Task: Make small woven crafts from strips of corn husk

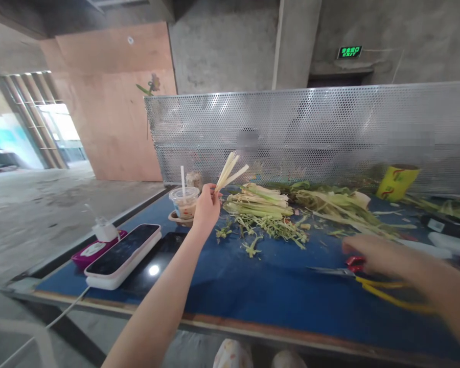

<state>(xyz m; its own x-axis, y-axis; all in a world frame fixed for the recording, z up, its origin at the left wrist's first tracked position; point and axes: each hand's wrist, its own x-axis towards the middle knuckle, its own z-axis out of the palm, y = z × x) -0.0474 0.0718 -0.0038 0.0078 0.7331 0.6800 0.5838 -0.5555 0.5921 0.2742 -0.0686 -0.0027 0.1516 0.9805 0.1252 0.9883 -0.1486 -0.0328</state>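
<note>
My left hand (208, 204) is closed on a small bundle of pale, flat plant strips (228, 174), which fan out upward from the fingers. Below and to the right lies a pile of green-white stalks (260, 202), with thin branching stems (276, 230) in front of it. My right hand (362, 253) is smeared by motion at the right of the table. It is at a red object (355, 263), beside scissors with metal blades (329, 271) pointing left and yellow loops (391, 299). Whether its fingers grip anything is unclear.
A blue tabletop (230, 286) carries a phone (124, 250) on a white box, a dark tablet (153, 271) and a lidded cup with straw (184, 202) at left. Long husk-like leaves (337, 204) and a yellow roll (397, 182) lie toward the back. A perforated metal panel (310, 128) stands behind.
</note>
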